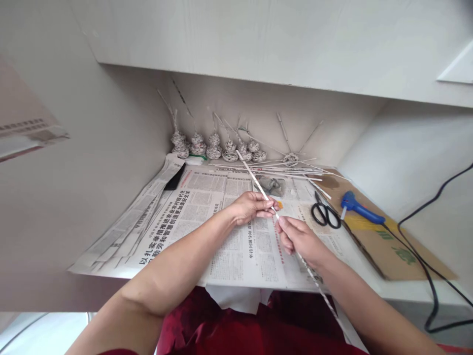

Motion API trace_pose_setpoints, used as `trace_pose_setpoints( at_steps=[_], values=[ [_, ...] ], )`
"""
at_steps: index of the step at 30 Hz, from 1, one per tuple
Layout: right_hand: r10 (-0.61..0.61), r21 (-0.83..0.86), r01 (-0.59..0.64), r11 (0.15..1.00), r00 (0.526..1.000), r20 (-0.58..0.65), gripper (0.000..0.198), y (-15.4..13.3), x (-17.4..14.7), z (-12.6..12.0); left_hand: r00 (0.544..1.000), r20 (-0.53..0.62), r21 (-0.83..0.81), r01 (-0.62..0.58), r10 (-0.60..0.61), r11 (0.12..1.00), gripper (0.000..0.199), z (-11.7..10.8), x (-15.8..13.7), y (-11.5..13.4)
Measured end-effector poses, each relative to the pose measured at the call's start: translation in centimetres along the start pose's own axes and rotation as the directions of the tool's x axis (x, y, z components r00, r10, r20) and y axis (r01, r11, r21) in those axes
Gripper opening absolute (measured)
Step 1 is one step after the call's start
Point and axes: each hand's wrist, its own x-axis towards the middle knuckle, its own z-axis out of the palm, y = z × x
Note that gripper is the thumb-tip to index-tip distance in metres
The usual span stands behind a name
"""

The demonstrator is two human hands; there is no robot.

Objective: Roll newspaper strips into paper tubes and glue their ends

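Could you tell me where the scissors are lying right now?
In the head view, the scissors lie on the newspaper right of the right hand, beside the blue glue gun.

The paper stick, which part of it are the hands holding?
Both hands pinch the rolled paper stick near its middle: left hand just above right hand, with both ends sticking out free.

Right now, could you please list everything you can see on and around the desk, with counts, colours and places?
paper stick: one, white-grey, held in both hands above the newspaper
newspaper: several sheets, printed white, covering the desk
woven paper pieces: about seven, grey-white, in a row at the back wall
loose paper sticks: a pile, white, at the back
scissors: one, black handles, right of the hands
glue gun: one, blue, on the cardboard
cardboard: one, brown, right side
cable: one, black, far right
left hand: pinching the stick
right hand: gripping the stick
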Motion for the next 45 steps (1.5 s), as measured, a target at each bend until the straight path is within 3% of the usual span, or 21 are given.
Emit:
trace_pose_setpoints(
  at_steps=[2,3,8,9,12,14,17,20,21,23,26,28,32,37,39,41,43,45],
  values=[
    [0.094,0.191,-0.122,0.974,0.984,0.149,0.038,0.0,0.0,0.0,1.000,0.007,0.004,-0.002,0.002,1.000,0.024,-0.1,0.0,0.1],
    [0.101,0.209,-0.135,0.969,0.981,0.164,0.039,-0.1,0.1,0.0,1.000,0.010,0.009,-0.001,0.001,1.000,0.024,-0.1,-0.1,0.1],
    [-0.053,-0.017,0.052,0.998,0.997,-0.061,0.035,-0.3,0.5,0.1,0.999,0.031,0.033,0.017,-0.018,0.999,0.022,0.1,-0.4,0.4],
    [-0.039,0.036,0.040,0.999,0.999,-0.033,0.035,-0.4,0.5,0.1,0.999,0.029,0.024,0.015,-0.016,1.000,0.022,0.1,-0.4,0.4],
    [0.060,0.309,-0.123,0.943,0.977,0.207,0.038,-0.3,0.6,0.0,1.000,0.016,-0.012,0.011,-0.011,1.000,0.020,-0.1,-0.3,0.4],
    [0.084,0.350,-0.176,0.920,0.961,0.264,0.038,-0.3,0.6,0.0,1.000,0.018,-0.022,0.012,-0.012,1.000,0.020,-0.3,-0.2,0.3],
    [0.031,0.128,-0.038,0.991,0.998,0.054,0.036,-0.2,0.8,0.2,0.999,0.043,-0.009,0.016,-0.015,1.000,0.020,-0.4,-0.1,0.2],
    [-0.109,-0.120,0.096,0.988,0.988,-0.109,0.034,-0.3,0.9,0.3,0.999,0.033,0.000,0.016,-0.016,1.000,0.020,-0.3,-0.2,0.3],
    [-0.098,-0.092,0.089,0.992,0.991,-0.091,0.035,-0.3,0.9,0.2,1.000,0.023,-0.006,0.011,-0.011,1.000,0.020,-0.3,-0.2,0.4],
    [-0.008,0.120,0.002,0.993,0.999,0.047,0.036,-0.4,0.8,0.1,1.000,0.017,-0.023,0.003,-0.003,1.000,0.019,-0.2,-0.2,0.5],
    [0.064,0.370,-0.158,0.916,0.965,0.253,0.037,-0.3,0.7,-0.1,0.999,0.047,-0.035,0.007,-0.005,0.999,0.020,-0.3,-0.2,0.5],
    [0.063,0.310,-0.130,0.942,0.974,0.218,0.036,-0.2,0.8,0.1,0.997,0.074,-0.020,0.009,-0.007,1.000,0.022,-0.4,-0.2,0.4],
    [-0.015,0.103,0.012,0.995,0.999,0.030,0.037,-0.1,1.1,0.5,0.998,0.065,-0.033,-0.007,0.009,0.999,0.019,-0.4,-0.2,0.5],
    [0.043,0.410,-0.179,0.894,0.947,0.318,0.036,-0.3,0.8,0.2,1.000,-0.005,-0.096,-0.022,0.022,0.995,0.013,-0.4,-0.2,0.8],
    [0.026,0.370,-0.124,0.921,0.966,0.259,0.035,-0.2,0.9,0.2,1.000,0.009,-0.098,-0.012,0.013,0.995,0.013,-0.5,-0.2,0.7],
    [-0.030,0.200,0.012,0.980,0.996,0.083,0.035,-0.2,1.2,0.2,1.000,0.018,-0.087,-0.016,0.017,0.996,0.014,-0.6,-0.1,0.5],
    [-0.090,0.043,0.092,0.995,0.995,-0.036,0.034,-0.1,1.4,0.3,0.999,0.023,-0.068,-0.026,0.028,0.997,0.017,-0.7,0.0,0.3],
    [-0.070,0.105,0.070,0.992,0.998,0.001,0.035,-0.1,1.5,0.2,0.999,0.029,-0.053,-0.039,0.040,0.998,0.021,-0.8,0.0,0.3]
  ],
)
